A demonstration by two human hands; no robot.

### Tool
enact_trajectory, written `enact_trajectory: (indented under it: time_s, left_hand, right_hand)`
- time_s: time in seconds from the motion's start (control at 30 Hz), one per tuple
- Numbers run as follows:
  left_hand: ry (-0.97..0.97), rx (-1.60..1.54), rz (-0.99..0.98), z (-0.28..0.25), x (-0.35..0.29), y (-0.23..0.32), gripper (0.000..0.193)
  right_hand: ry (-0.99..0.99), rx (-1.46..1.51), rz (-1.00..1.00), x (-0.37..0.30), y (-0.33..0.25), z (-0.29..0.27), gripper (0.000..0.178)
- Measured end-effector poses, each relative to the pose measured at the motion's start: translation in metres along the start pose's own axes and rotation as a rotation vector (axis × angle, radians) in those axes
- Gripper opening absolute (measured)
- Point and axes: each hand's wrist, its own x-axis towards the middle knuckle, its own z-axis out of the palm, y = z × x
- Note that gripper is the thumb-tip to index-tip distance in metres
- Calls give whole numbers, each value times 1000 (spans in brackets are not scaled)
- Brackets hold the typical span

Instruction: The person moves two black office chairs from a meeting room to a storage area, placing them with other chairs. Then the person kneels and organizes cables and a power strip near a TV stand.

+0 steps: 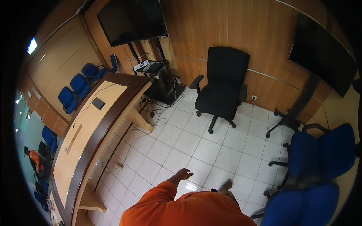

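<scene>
My left hand [183, 174] reaches out past the orange sleeve over the white tiled floor [187, 143]. Its fingers are loosely bent and a little apart, with nothing in them, and it touches nothing. My right hand does not show; the orange shirt [188, 209] fills the bottom of the view. A foot [227, 184] and part of a trouser leg appear just beyond the shirt, beside a small dark thing I cannot make out. Ahead, a black office chair [218, 100] on castors faces me near the wood-panelled wall, well apart from my hand.
A long curved wooden table [132, 88] runs along the left, with loose cables [156, 120] on the floor beside it. Blue chairs [320, 150] line the right. Two large screens [132, 22] stand on stands. A person in orange [34, 160] is far left.
</scene>
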Motion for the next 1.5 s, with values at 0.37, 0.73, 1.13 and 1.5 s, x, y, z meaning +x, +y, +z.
enact_trajectory:
  time_s: [0.37, 0.73, 1.13, 1.5]
  left_hand:
    - [16, -331, -144, -61, 145, 153, 72]
    - [155, -646, -171, -182, 363, 274, 74]
    - [270, -548, -78, -279, 478, 416, 91]
    - [223, -457, -338, -275, 563, 573, 116]
  right_hand:
    - [193, -96, -277, 198, -437, -194, 22]
    - [-55, -582, -384, 296, -736, -130, 33]
    - [108, -1199, -904, 508, -1160, -118, 44]
    - [353, -771, -1417, 476, -1448, 3, 73]
